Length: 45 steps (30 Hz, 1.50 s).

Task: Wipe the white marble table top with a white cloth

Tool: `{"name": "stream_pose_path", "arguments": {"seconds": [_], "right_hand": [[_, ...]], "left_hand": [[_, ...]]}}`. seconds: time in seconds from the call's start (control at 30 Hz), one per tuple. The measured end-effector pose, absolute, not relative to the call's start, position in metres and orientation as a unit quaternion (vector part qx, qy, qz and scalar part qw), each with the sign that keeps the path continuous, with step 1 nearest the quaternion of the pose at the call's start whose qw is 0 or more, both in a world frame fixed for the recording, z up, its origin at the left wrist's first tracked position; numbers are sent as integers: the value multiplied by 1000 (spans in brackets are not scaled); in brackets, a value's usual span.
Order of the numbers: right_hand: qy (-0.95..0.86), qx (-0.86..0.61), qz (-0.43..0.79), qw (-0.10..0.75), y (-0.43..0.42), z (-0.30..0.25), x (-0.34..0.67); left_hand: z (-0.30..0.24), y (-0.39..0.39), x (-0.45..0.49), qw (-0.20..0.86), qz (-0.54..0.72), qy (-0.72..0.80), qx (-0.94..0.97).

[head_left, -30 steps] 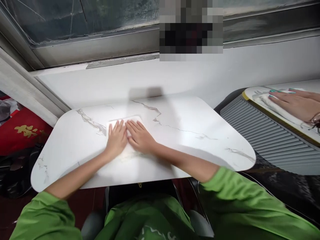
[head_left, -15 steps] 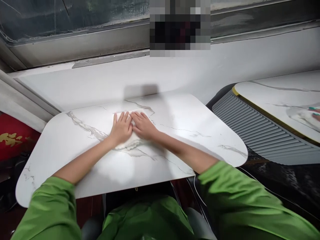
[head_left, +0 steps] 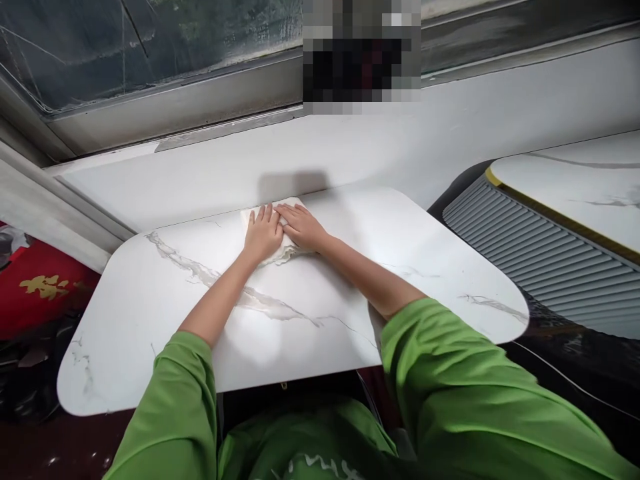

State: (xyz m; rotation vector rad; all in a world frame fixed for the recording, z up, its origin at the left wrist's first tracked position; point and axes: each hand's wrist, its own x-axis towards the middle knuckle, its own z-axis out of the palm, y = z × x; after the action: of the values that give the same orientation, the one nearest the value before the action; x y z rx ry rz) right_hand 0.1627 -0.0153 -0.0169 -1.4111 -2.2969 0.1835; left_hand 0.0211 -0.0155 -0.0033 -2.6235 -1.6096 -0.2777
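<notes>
My left hand (head_left: 263, 235) lies flat on a white cloth (head_left: 287, 253), fingers stretched toward the wall. Beside it, my right hand (head_left: 302, 228) presses on the same cloth, also flat, its fingertips close to those of the left. Under both palms the cloth is spread near the back edge of a white marble-patterned table (head_left: 400, 227). Part of the cloth is hidden beneath the hands.
A white wall (head_left: 210, 173) runs along the table's back edge, below a window (head_left: 175, 40). To the right stands a second marble-patterned table with a grey ribbed side (head_left: 545, 260). A red bag (head_left: 45, 283) with gold marks is at the left.
Both hands have pushed the cloth away from me, up to the table's back edge. A person's hand with a cloth on the right table has gone out of view.
</notes>
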Motion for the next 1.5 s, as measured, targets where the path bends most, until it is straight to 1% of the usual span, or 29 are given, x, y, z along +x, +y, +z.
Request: {"name": "stream_pose_path", "arguments": {"seconds": [0.13, 0.3, 0.4, 0.47, 0.6, 0.73, 0.93, 1.07, 1.27, 1.5], "right_hand": [[-861, -469, 38, 193, -71, -24, 195], [-893, -398, 5, 209, -167, -23, 230], [-879, -430, 26, 204, -211, -18, 240], [-860, -461, 45, 214, -223, -17, 244], [-835, -490, 94, 232, -203, -22, 251], [-814, -521, 128, 223, -143, -19, 248], [-798, -546, 84, 242, -40, -10, 230], [-789, -555, 71, 255, 1, -11, 226], [-779, -565, 90, 258, 2, -14, 230], [-808, -528, 87, 244, -48, -16, 250]], "left_hand": [[-1, -66, 34, 10, -69, -472, -879], [-2, -154, 58, 25, -63, -390, -918], [-3, -189, 71, 30, -59, -369, -927], [-3, -196, 79, 23, -56, -356, -933], [-1, -178, 89, -11, -46, -351, -935], [-2, -125, 94, -32, -60, -369, -927], [-2, -15, 93, -13, -52, -380, -924], [-4, 25, 93, 7, -74, -402, -913], [-3, 18, 97, 7, -94, -425, -900], [-1, -41, 116, -11, -77, -462, -884]]}}
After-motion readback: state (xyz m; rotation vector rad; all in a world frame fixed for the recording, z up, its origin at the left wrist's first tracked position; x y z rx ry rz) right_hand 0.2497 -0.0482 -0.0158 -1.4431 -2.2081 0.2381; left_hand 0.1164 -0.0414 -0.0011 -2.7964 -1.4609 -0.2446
